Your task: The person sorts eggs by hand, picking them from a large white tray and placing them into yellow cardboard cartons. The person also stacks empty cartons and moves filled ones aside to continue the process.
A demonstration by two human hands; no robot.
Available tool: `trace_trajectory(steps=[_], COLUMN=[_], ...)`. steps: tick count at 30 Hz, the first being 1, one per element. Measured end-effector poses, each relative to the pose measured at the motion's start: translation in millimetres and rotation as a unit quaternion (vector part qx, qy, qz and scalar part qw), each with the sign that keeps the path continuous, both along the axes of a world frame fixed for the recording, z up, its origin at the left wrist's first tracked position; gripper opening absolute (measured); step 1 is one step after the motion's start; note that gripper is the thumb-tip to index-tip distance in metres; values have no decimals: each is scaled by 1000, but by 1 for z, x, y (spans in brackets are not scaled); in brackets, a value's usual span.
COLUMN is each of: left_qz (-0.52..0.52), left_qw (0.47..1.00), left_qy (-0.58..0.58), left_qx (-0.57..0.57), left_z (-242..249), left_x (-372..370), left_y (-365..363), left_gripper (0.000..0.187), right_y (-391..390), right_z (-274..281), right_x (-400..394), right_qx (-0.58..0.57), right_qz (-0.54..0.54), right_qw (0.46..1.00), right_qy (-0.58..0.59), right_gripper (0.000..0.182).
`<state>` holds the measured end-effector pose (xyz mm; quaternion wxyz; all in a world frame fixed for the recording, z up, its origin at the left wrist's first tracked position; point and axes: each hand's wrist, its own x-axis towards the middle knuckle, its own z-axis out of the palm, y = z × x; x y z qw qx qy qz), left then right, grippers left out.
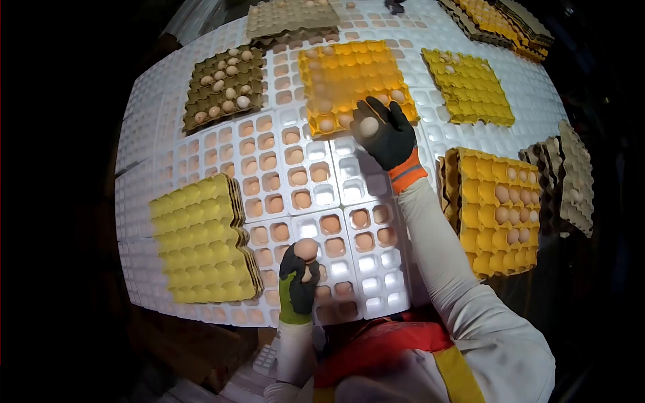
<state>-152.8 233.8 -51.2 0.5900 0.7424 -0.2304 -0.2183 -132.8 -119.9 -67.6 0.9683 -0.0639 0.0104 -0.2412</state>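
Note:
My left hand [299,285], in a black and green glove, is closed on a brown egg [306,249]; a second egg shows partly between its fingers. It hovers over the white foam egg tray [377,285], whose square pockets hold brown eggs in places. My right hand [390,138], gloved in black with an orange cuff, has its fingers curled round a pale egg [369,127]. That hand is at the near edge of an orange egg tray [356,75], which carries eggs along its left side and near row.
A grey-brown tray with eggs [227,86] lies at the back left. Yellow tray stacks stand at the left [201,242] and back right [467,87]. An orange stack with several eggs [500,235] is by my right arm. More cardboard trays [293,19] lie at the far edge.

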Motion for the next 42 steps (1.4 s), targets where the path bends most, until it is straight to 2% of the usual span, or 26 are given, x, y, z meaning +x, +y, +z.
trace_trajectory(steps=[1,3,5,7,8,9,10,12,14,15,17,18,19,20,21,23,25,27,28,29,32,33,35,38,41,42], left_qz=[20,35,20,-1,-25,-45,-60,-33,-34,-28,-53,-49,-21,43,68,82,71,45,30,13,-33,-57,-97,-98,-104,-106], left_qw=[993,966,948,813,909,971,997,944,850,914,995,989,998,972,956,958,978,981,982,964,929,929,956,960,982,987], left_qy=[103,229,284,496,352,193,26,285,443,346,58,-135,48,221,268,265,178,153,142,259,333,333,262,253,155,121], left_qx=[-52,-115,-140,-306,-223,-133,-36,-166,-283,-208,-54,22,-22,-72,-96,-77,-81,-109,-119,-61,-156,-149,-87,-66,-38,-29], left_z=[-2,-4,-8,-12,-9,-3,2,-11,-23,-19,8,25,18,12,14,22,0,-10,-12,9,10,6,2,-17,-33,-35], left_x=[-3,-2,-1,4,2,-4,-6,-1,3,5,3,2,2,3,2,4,2,3,-4,-3,-14,-15,-18,-19,-22,-22], left_y=[0,-1,0,0,-3,-8,-9,-1,7,4,-10,-17,-13,-9,-11,-16,-16,-18,-13,-11,-11,-8,-6,1,5,7], left_gripper=[30,33,35,30,29,27,27,26,24,24,22,21,24,26,28,33,36,38,39,43,51,54,55,53,54,54], right_y=[17,52,64,67,64,60,55,36,13,1,-31,-39,-37,-30,-20,40,94,144,167,172,171,173,177,191,204,212], right_z=[6,16,15,17,20,12,12,9,1,-2,-22,-33,-49,-47,-35,6,16,26,27,20,6,-1,3,-2,-21,-29], right_x=[-15,-39,-51,-61,-60,-55,-46,-20,26,49,86,96,100,97,86,32,-31,-83,-115,-130,-172,-185,-213,-238,-250,-248], right_qx=[42,-313,-282,-241,-162,-236,-318,-473,-627,-696,-731,-764,-792,-762,-727,-557,-465,-505,-480,-248,-98,-299,-189,-184,-340,-449], right_qz=[22,-101,-82,-62,-26,-16,-23,-75,-216,-286,-245,-276,-299,-338,-373,-193,66,201,209,221,117,81,80,78,79,19], right_qw=[998,936,952,967,982,957,916,803,614,505,476,390,303,361,414,735,838,798,775,881,938,891,916,891,791,724], right_qy=[-28,122,89,58,95,166,243,355,427,424,424,434,438,418,401,336,278,260,353,337,311,332,345,407,502,524], right_gripper=[44,43,47,51,50,44,42,38,41,41,38,39,39,41,43,31,37,46,47,41,43,45,43,46,49,49])
